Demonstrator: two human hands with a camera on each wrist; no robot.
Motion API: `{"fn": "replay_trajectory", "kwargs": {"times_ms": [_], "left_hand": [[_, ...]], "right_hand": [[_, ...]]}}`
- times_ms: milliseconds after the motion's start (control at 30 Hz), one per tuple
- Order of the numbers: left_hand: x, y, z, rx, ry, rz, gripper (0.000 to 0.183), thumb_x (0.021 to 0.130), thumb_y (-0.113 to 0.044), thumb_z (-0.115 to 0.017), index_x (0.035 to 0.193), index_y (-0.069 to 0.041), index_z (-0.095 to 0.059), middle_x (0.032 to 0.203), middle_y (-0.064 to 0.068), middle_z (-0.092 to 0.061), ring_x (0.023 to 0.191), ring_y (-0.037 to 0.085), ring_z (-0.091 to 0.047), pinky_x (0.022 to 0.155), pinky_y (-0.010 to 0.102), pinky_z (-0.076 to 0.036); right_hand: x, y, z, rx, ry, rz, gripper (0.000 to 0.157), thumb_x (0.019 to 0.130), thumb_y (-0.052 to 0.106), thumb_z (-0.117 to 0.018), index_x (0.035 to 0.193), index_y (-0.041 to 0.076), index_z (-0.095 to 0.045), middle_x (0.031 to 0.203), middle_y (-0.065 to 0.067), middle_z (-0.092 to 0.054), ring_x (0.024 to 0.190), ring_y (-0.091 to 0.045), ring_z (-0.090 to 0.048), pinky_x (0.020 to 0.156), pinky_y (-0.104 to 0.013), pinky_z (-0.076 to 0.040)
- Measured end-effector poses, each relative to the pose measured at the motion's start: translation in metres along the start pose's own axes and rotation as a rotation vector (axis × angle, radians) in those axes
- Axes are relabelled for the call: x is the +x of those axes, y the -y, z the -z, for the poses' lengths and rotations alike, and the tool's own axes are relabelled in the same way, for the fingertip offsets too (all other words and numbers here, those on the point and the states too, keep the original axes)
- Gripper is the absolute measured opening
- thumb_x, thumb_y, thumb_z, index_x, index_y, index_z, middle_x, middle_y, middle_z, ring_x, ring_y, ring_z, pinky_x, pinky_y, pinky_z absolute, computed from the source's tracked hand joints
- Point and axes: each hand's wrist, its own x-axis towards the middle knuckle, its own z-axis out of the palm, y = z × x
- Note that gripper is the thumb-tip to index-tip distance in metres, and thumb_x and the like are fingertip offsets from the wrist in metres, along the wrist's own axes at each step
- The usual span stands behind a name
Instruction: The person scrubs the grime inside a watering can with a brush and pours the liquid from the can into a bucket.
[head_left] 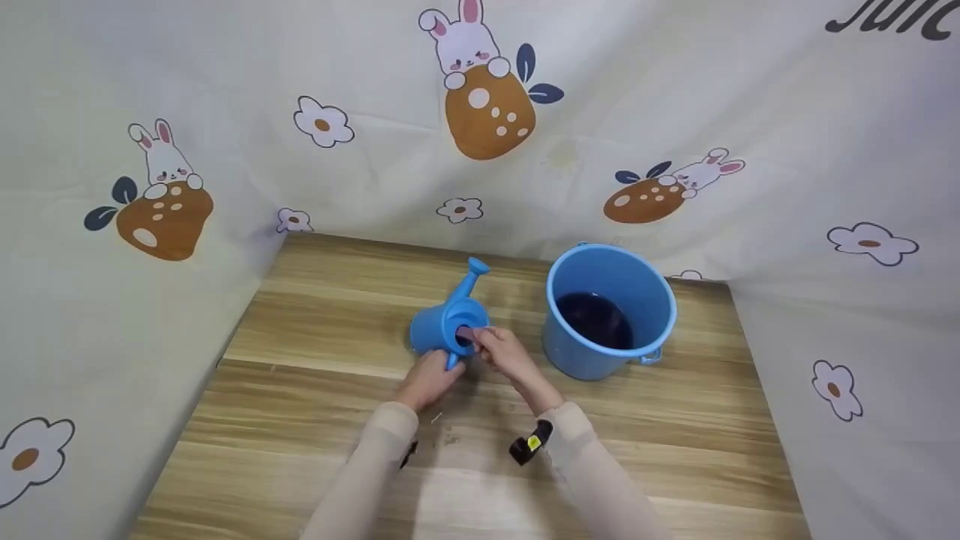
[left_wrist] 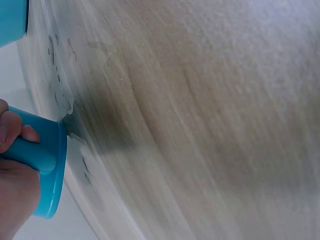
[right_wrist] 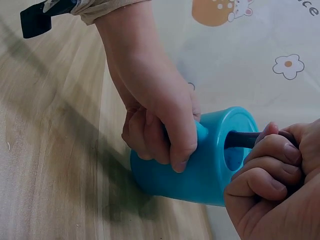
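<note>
A blue watering can [head_left: 430, 328] stands on the wooden table, its spout pointing toward the back wall. My left hand [head_left: 429, 381] grips the can's handle, fingers curled round it, as the left wrist view shows on the handle [left_wrist: 32, 154]. In my right hand [head_left: 510, 356] is a dark purplish stick-like piece [right_wrist: 242, 139], held in curled fingers. Its far end goes into the round opening on the can's top and is hidden inside. What kind of thing this piece is, I cannot tell.
Right of the can stands a blue bucket [head_left: 574, 352] with dark liquid [head_left: 596, 319] in it. Wet spots [left_wrist: 57, 75] mark the wooden table [head_left: 315, 420] near the can. A rabbit-printed cloth [head_left: 375, 180] hangs around the back and sides. A black device [head_left: 529, 444] sits at the right wrist.
</note>
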Motion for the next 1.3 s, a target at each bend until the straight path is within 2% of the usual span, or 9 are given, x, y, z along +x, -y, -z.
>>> {"fn": "replay_trajectory", "kwargs": {"times_ms": [167,533,800,1033,1300], "left_hand": [[0.0,0.001,-0.001,-0.002,-0.017,-0.018,0.036,0.089,-0.02,-0.056,0.061,-0.019,-0.034,0.056,-0.009,-0.03,0.051,0.008,-0.032,0.05,0.024,-0.027],[0.0,0.0,0.001,-0.023,0.005,0.011,0.036,0.091,-0.023,-0.056,0.061,-0.02,-0.036,0.054,-0.009,-0.034,0.049,0.007,-0.034,0.048,0.024,-0.029],[0.0,0.001,0.001,-0.044,0.02,0.014,0.037,0.092,-0.023,-0.055,0.06,-0.019,-0.036,0.054,-0.009,-0.034,0.048,0.007,-0.033,0.047,0.024,-0.029],[0.001,0.002,0.001,-0.014,-0.009,-0.026,0.037,0.09,-0.022,-0.056,0.06,-0.019,-0.034,0.055,-0.009,-0.032,0.05,0.007,-0.032,0.048,0.023,-0.027],[0.002,0.004,-0.002,0.027,0.006,-0.03,0.036,0.09,-0.022,-0.056,0.062,-0.019,-0.034,0.057,-0.008,-0.032,0.052,0.009,-0.034,0.05,0.024,-0.028]], "right_hand": [[-0.005,0.0,0.005,0.051,0.006,-0.019,0.029,0.102,0.013,-0.043,0.075,0.004,-0.052,0.055,0.007,-0.041,0.048,-0.003,-0.033,0.048,-0.019,-0.027],[-0.008,-0.006,0.015,0.13,0.037,-0.04,0.032,0.103,0.014,-0.042,0.074,0.008,-0.053,0.053,0.008,-0.04,0.043,0.0,-0.03,0.045,-0.017,-0.025],[0.011,-0.032,0.016,0.151,0.004,-0.061,0.032,0.103,0.018,-0.043,0.074,0.009,-0.054,0.053,0.009,-0.04,0.042,0.0,-0.029,0.043,-0.018,-0.022],[0.02,-0.036,0.008,0.124,-0.02,-0.065,0.032,0.102,0.021,-0.044,0.073,0.01,-0.052,0.051,0.01,-0.038,0.042,-0.001,-0.027,0.043,-0.018,-0.022],[0.022,-0.035,-0.001,0.0,-0.036,-0.061,0.035,0.104,0.027,-0.044,0.074,0.01,-0.052,0.052,0.009,-0.038,0.045,-0.002,-0.031,0.046,-0.018,-0.026]]}}
